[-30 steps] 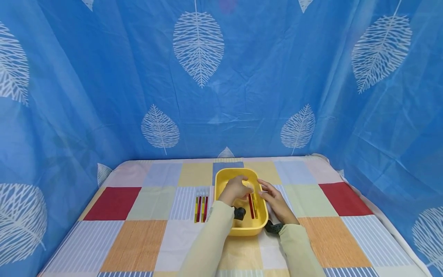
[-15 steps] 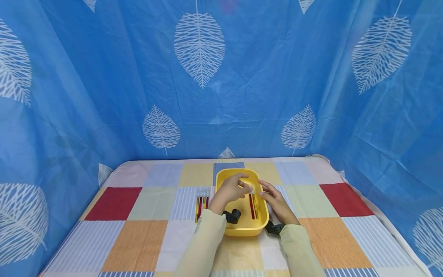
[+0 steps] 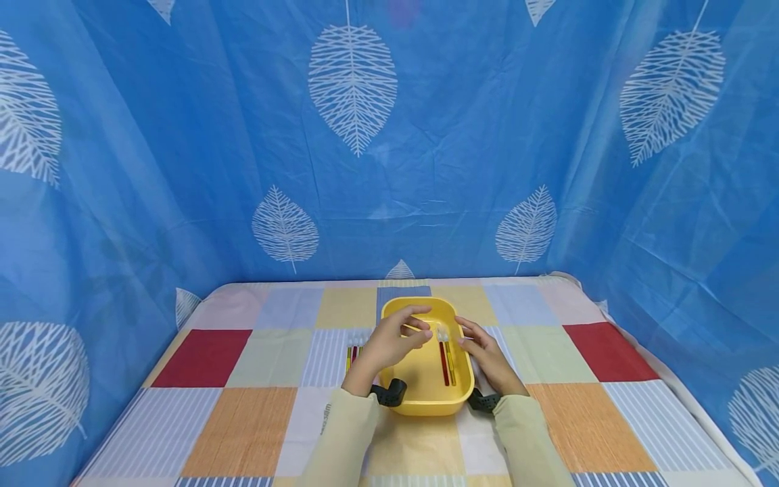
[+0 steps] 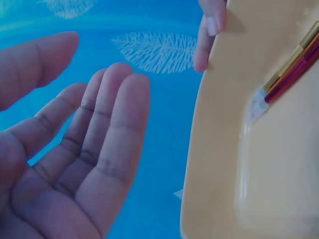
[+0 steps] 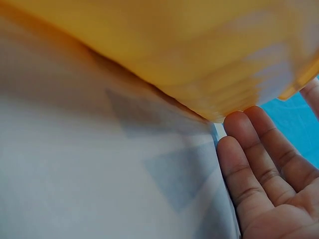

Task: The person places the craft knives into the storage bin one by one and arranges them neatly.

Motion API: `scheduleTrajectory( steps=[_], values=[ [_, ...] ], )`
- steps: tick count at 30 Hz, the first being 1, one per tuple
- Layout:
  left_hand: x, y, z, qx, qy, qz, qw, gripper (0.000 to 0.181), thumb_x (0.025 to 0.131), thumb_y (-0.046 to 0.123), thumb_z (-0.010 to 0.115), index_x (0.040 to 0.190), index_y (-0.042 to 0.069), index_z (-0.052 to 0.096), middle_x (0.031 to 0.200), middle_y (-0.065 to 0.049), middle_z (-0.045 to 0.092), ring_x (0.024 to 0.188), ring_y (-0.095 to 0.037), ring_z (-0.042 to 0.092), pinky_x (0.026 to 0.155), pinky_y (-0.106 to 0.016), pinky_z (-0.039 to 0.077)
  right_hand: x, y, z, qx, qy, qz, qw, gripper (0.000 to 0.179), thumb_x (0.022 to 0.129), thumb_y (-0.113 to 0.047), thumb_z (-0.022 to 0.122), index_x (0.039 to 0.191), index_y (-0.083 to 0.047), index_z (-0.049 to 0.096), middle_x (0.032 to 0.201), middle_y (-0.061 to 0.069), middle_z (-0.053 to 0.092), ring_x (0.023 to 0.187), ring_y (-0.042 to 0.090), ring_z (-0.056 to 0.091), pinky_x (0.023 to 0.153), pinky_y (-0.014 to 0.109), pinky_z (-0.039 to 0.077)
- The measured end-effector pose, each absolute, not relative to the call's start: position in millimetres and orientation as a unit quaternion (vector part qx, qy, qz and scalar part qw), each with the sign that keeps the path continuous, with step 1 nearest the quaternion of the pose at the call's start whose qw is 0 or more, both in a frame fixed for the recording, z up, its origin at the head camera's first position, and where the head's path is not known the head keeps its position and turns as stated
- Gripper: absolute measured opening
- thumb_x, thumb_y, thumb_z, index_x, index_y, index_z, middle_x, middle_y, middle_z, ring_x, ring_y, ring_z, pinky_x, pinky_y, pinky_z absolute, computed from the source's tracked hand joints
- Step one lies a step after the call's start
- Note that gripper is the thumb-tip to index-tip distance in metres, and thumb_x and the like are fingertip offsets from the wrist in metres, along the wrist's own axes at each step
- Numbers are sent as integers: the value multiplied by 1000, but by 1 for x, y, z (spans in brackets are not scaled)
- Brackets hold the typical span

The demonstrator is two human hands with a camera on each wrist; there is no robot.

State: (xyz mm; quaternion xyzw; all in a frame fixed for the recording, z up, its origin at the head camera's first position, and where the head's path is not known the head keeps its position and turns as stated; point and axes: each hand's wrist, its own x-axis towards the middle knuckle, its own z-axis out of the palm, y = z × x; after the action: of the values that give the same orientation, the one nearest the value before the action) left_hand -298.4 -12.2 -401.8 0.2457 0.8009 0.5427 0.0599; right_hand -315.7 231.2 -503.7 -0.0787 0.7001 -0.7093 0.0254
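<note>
A yellow plastic tray (image 3: 426,408) sits on the patchwork cloth. Inside, toward its right side, lie a red pen-like stick (image 3: 443,365) and a gold one (image 3: 451,365), side by side with clear whitish tips. Over the tray's left side hovers my left hand (image 3: 392,341), fingers spread and relaxed, thumb apart, holding nothing. My right hand (image 3: 491,358) rests at the tray's right rim with fairly straight fingers. In the right wrist view its fingertips (image 5: 239,127) lie right at the tray's outer wall.
More red and gold sticks (image 3: 349,358) lie on the cloth left of the tray, partly behind my left hand. A dark wrist device (image 3: 389,392) sits on the left wrist, another (image 3: 483,400) on the right. A blue leaf-patterned curtain (image 3: 389,135) surrounds the table.
My left hand has drawn back left from the sticks inside the tray, its fingers opening apart, and now covers part of the outer sticks. My right hand stays at the rim.
</note>
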Motion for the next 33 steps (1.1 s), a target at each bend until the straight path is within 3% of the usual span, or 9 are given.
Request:
scheduleTrajectory(
  steps=[9, 18, 24, 33],
  values=[
    [-292, -32, -397, 269, 791, 548, 41, 45, 98, 20, 65, 142, 16, 55, 114, -7, 69, 97, -24, 69, 82, -31, 59, -317, 231, -505, -79, 700, -709, 29, 52, 103, -16, 55, 152, -12, 41, 144, 25, 41, 125, 40, 51, 94, 38, 55],
    [-290, -57, -394, 262, 788, 557, 29, 47, 97, 20, 66, 143, 15, 55, 116, -9, 68, 97, -25, 67, 85, -34, 58, -315, 230, -506, -80, 709, -700, 25, 52, 102, -17, 56, 152, -13, 41, 141, 24, 42, 121, 34, 53, 91, 34, 56],
    [-295, -75, -395, 247, 777, 579, 9, 48, 99, 19, 64, 144, 9, 52, 119, -17, 67, 98, -26, 68, 85, -34, 58, -314, 229, -505, -74, 707, -703, 27, 53, 102, -17, 57, 152, -13, 41, 142, 22, 42, 120, 31, 55, 90, 36, 56],
    [-306, -94, -406, 196, 758, 622, 14, 48, 98, 17, 64, 144, 6, 52, 123, -23, 63, 104, -36, 66, 88, -41, 58, -315, 232, -505, -85, 709, -700, 23, 54, 101, -19, 58, 152, -12, 40, 142, 25, 41, 124, 39, 50, 92, 34, 56]
  ],
)
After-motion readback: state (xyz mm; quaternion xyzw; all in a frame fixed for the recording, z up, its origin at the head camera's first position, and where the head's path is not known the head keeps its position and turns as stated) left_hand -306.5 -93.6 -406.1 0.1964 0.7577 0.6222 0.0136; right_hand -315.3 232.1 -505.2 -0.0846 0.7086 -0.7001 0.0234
